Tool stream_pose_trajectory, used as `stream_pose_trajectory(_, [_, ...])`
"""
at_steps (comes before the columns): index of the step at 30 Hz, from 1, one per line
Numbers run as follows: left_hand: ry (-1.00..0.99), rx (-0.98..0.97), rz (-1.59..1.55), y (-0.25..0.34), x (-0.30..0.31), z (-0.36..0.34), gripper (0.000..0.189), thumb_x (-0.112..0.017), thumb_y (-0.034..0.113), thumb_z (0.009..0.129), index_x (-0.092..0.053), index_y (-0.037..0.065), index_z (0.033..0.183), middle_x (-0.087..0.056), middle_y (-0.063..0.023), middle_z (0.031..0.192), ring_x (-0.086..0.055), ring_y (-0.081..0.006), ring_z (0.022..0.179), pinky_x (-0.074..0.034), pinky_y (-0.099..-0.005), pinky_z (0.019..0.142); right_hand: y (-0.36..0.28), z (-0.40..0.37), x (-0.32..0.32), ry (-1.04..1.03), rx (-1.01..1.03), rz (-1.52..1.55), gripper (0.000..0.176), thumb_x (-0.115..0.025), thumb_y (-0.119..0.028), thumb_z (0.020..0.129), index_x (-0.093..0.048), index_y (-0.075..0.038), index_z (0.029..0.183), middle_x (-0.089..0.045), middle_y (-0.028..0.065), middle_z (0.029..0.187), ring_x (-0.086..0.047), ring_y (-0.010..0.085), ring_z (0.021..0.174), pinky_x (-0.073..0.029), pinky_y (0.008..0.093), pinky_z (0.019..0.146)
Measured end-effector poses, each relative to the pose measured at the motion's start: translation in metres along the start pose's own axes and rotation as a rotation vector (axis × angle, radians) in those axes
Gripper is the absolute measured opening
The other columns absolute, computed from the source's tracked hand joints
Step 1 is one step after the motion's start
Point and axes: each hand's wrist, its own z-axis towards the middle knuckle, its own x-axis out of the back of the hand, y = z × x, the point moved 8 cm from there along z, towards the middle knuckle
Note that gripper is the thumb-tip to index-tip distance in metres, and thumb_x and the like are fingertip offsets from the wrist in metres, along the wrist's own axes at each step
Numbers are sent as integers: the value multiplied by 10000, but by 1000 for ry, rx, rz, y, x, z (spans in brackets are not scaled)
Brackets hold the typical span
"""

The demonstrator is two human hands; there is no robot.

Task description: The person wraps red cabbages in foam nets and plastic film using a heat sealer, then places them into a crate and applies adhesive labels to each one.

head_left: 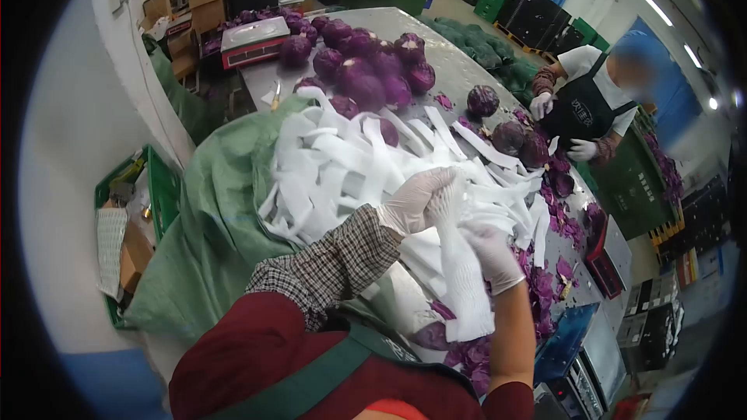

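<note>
Head camera gives me both gloved hands on one white foam net sleeve (465, 295), which hangs over the near edge of the steel table (461, 66). My left hand (416, 201) pinches its top end; my right hand (492, 258) is closed around its side. Just behind lies a pile of net sleeves (342, 163), with red cabbages (366, 70) heaped farther back and a co-worker (583, 101) across the table.

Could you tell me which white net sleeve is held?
The white foam net sleeve hanging from the left hand and right hand; the others lie piled.
</note>
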Motion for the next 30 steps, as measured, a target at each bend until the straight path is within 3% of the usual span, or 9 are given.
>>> stream_pose_trajectory(4, [-221, 145, 758, -5, 38, 4, 269, -560, 259, 867, -556, 39, 1022, -529, 4, 673, -436, -67, 454, -327, -212, 360, -43, 45, 72, 186, 195, 528, 247, -407, -134, 908, -593, 25, 946, -626, 79, 866, -603, 170, 789, -482, 295, 707])
stream_pose_trajectory(7, [-153, 329, 1046, 14, 53, 9, 329, -578, 304, 838, -580, 27, 1013, -553, -22, 761, -475, -93, 564, -378, -231, 483, -85, 65, 66, 196, 315, 665, 256, -395, -184, 926, -549, 1, 1013, -618, 85, 899, -601, 202, 804, -484, 323, 722])
stream_pose_trajectory(9, [-11, 419, 953, 60, 62, 39, 335, -544, 305, 839, -580, 21, 1012, -600, -75, 939, -582, -148, 800, -486, -274, 720, -102, 80, 58, 284, 311, 833, 242, -429, -198, 919, -548, -11, 1015, -614, 66, 894, -597, 175, 784, -484, 297, 670])
stream_pose_trajectory(14, [179, -109, -240, 147, 59, 108, 352, -487, 421, 882, -585, 84, 848, -557, -6, 726, -507, -104, 572, -429, -246, 508, -87, 151, 41, 298, 94, 824, 147, -541, -207, 874, -572, -129, 994, -525, -37, 724, -480, 64, 573, -408, 225, 450])
stream_pose_trajectory(17, [-503, 44, -362, 134, 126, 173, 397, -452, 491, 880, -559, 111, 839, -573, -22, 761, -530, -136, 639, -446, -274, 572, -75, 201, 14, -120, -115, -43, 315, -632, -254, 782, -599, -33, 1004, -530, -24, 653, -503, 81, 594, -394, 230, 483])
stream_pose_trajectory(19, [158, 103, 10, 103, 176, 166, 493, -377, 567, 876, -554, 125, 1002, -579, -30, 811, -531, -146, 681, -443, -285, 577, -57, 230, 12, -38, -123, -654, 279, -627, -325, 747, -603, -50, 785, -516, 0, 585, -481, 131, 441, -376, 267, 410])
stream_pose_trajectory(21, [369, 254, 233, 79, 206, 140, 588, -316, 611, 869, -563, 89, 982, -586, -37, 805, -552, -140, 683, -455, -276, 571, -42, 264, 17, 111, -180, -486, 205, -539, -172, 794, -635, -6, 867, -531, 4, 629, -470, 101, 493, -368, 252, 431])
stream_pose_trajectory(25, [598, -5, 313, 99, 245, 84, 619, -296, 571, 896, -553, 34, 1063, -600, -60, 861, -583, -159, 690, -477, -280, 581, 14, 338, -10, 121, -151, 181, 179, -478, -142, 794, -629, -48, 816, -515, 4, 599, -447, 95, 455, -334, 245, 398])
stream_pose_trajectory(30, [726, -106, 908, 151, 267, 50, 519, -360, 431, 931, -489, -4, 1183, -597, -103, 974, -550, -170, 886, -426, -279, 797, 46, 367, -57, 153, -101, 73, 238, -475, -227, 813, -635, -51, 815, -530, 79, 588, -502, 181, 479, -388, 314, 450])
